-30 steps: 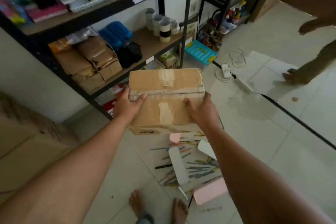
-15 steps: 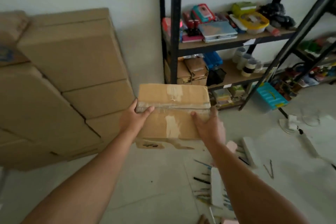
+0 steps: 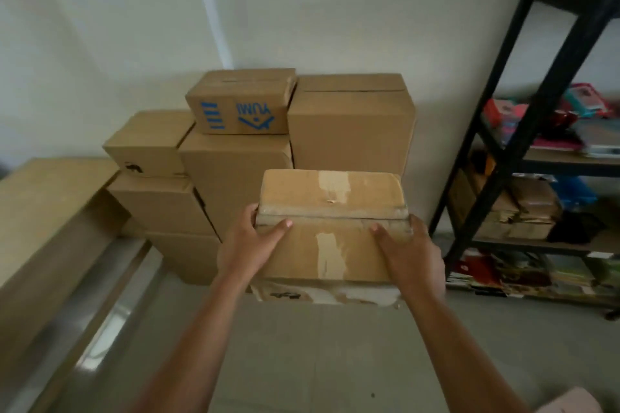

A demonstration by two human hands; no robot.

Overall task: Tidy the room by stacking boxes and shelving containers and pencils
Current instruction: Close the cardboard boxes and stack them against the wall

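The person has turned from the shelf to the stacked boxes (image 3: 235, 157), both hands' fingers (image 3: 280, 228) gripping the box (image 3: 330, 231), ready for stacking.

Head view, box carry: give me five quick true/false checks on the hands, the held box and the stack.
1. Both hands grip the taped box. True: left hand and right hand hold its ends.
2. The taped box rests on the stack. False: it is held in the air, in front of the stack.
3. The box with blue print sits on top of another box. True.
4. The blue print reads upright. False: it is upside down.
5. The black shelf unit stands left of the stack. False: it stands to the right.
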